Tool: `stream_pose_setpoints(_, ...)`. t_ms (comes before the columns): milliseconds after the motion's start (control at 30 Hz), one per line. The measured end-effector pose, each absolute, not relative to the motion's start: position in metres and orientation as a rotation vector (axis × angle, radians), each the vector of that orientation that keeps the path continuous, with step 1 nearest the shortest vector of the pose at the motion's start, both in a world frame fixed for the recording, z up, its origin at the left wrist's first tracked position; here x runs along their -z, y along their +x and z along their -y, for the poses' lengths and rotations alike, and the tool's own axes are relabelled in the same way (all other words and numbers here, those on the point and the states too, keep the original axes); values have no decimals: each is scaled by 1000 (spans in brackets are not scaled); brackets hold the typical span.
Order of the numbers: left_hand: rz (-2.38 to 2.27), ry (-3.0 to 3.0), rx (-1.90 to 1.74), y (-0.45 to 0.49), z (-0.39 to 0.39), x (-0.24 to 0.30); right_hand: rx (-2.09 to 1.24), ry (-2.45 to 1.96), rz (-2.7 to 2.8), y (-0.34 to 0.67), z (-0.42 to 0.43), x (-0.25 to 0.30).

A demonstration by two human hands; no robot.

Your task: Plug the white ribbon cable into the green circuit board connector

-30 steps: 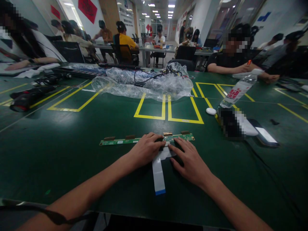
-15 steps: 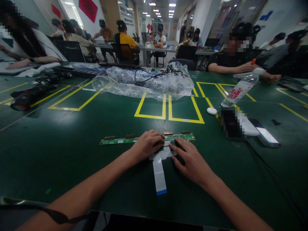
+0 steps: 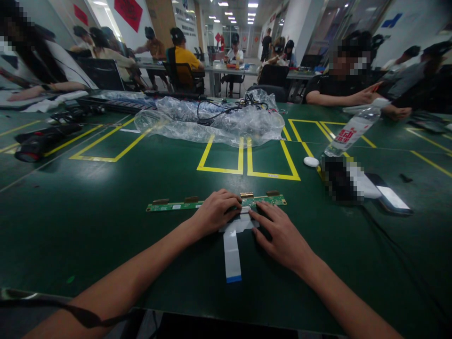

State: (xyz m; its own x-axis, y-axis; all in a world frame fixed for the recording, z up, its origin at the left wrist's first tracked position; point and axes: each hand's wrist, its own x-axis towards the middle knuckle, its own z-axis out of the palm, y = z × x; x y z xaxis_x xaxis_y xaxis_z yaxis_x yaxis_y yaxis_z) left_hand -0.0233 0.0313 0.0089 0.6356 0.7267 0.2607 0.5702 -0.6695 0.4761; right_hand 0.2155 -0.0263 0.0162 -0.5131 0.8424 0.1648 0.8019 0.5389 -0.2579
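A long, narrow green circuit board (image 3: 187,206) with copper-coloured tabs along its far edge lies on the table in front of me. A white flat ribbon cable (image 3: 232,254) with a blue end runs from the board's near edge towards me, its wider pale part lying between my hands. My left hand (image 3: 218,212) is closed, with curled fingers at the cable's board end; its fingertips are partly hidden. My right hand (image 3: 277,230) lies with fingers apart, fingertips touching the board and the cable's connector end, thumb beside the pale part.
Clear plastic wrapping (image 3: 212,125) with black cables lies beyond the yellow tape outlines. At right are a tilted bottle (image 3: 353,132), a white oval object (image 3: 311,162) and a phone (image 3: 390,195). A black tool-like object (image 3: 45,143) lies left. Co-workers sit around.
The blue free end of the ribbon cable has swung slightly left. Both my hands stay almost in place at the board. A co-worker's hand at right has shifted.
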Motion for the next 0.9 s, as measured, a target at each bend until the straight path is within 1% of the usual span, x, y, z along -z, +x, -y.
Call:
stream_pose_setpoints(667,-1016,2460,-638,-22,-33,-11,-167,-1368,2531,216,27,-16)
stream_pose_setpoints(900,-1110,2628,-567,-15,-17,-9,-174,-1312,2514,217,25,-14)
